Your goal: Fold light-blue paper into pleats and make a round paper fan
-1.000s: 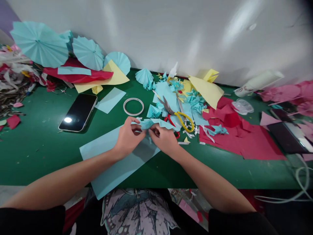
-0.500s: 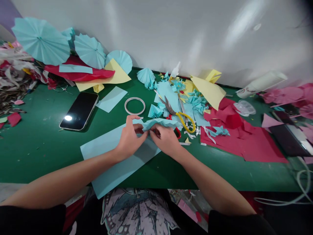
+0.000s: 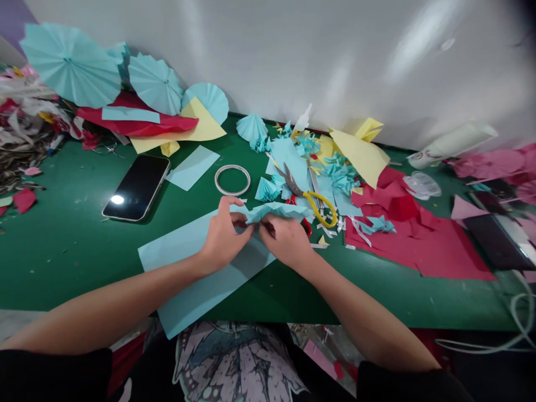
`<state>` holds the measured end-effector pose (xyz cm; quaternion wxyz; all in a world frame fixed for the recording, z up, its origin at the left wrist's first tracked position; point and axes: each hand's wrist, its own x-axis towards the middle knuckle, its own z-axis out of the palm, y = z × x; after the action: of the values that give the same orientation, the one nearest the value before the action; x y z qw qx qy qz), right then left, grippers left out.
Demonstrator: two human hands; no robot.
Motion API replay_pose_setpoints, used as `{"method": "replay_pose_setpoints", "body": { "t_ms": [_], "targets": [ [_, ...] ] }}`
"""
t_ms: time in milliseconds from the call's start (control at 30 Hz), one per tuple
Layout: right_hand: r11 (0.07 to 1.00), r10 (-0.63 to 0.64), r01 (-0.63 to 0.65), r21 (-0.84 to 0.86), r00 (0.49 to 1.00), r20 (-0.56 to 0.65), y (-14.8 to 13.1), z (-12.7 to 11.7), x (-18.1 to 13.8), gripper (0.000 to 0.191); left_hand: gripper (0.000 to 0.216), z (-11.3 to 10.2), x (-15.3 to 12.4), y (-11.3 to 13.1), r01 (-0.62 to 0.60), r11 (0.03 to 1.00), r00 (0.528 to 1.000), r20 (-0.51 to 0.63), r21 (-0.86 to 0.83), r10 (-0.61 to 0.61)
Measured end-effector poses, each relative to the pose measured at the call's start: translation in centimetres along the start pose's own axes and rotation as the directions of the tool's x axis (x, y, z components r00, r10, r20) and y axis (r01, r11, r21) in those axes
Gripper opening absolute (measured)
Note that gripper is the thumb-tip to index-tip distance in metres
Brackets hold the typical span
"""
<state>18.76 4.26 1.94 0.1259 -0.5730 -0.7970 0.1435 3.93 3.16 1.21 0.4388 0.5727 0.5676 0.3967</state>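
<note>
A pleated strip of light blue paper (image 3: 280,210) is pinched between my two hands above the table. My left hand (image 3: 226,231) grips its left end with thumb and fingertips, the index finger bent upward. Thumb and curled fingers of my right hand (image 3: 285,237) close on the strip near its middle, hiding part of it. Beneath both hands lies a flat light blue sheet (image 3: 196,301). Yellow-handled scissors (image 3: 320,209) rest just beyond my right hand, and a roll of narrow tape (image 3: 232,180) lies beyond my left.
A phone (image 3: 137,188) lies to the left. Blue pleated paper discs (image 3: 69,61) lean on the wall at the back left. Red paper sheets (image 3: 439,245) and folded blue scraps (image 3: 339,172) cover the right side. A white cable (image 3: 513,312) hangs at the right edge.
Both hands keep their pinch on the pleated paper, almost unmoved. The view has shifted very slightly.
</note>
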Motion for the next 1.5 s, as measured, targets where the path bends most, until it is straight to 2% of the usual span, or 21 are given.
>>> {"method": "replay_pose_setpoints", "body": {
  "t_ms": [233,467,600,900,1067,1300,1500],
  "targets": [
    [0.996,-0.041,0.038,-0.075,0.998,-0.041,0.14,0.3,-0.08,0.02,0.038,0.04,-0.05,0.14,0.005,1.0,1.0,-0.005,0.004,-0.005],
    [0.985,-0.119,0.097,-0.143,0.981,-0.155,0.5,0.85,-0.3,0.027,0.038,-0.08,0.04,0.17,0.018,1.0,1.0,0.01,0.0,-0.018],
    [0.987,-0.121,0.106,-0.124,0.985,-0.12,0.5,0.79,-0.25,0.028,0.036,-0.04,0.08,0.13,0.01,1.0,1.0,0.016,-0.008,-0.01],
    [0.991,0.001,0.003,-0.133,1.0,0.028,0.08,0.25,-0.13,0.028,0.034,0.08,0.06,-0.11,-0.002,1.0,1.0,0.012,-0.013,0.002],
    [0.993,0.045,-0.042,-0.107,0.998,0.032,0.16,0.39,-0.22,0.026,0.033,0.12,0.11,-0.27,-0.002,1.0,1.0,0.009,0.008,0.002],
    [1.0,0.021,-0.021,-0.014,0.999,0.031,0.12,0.28,-0.01,0.02,0.031,0.11,0.06,-0.47,-0.022,0.997,1.0,0.022,0.068,0.02],
    [0.996,0.045,-0.051,0.072,0.996,0.077,-0.19,-0.12,0.13,0.017,0.031,0.2,0.05,-0.31,-0.047,0.995,0.999,0.016,0.084,0.046]
  ]
}}
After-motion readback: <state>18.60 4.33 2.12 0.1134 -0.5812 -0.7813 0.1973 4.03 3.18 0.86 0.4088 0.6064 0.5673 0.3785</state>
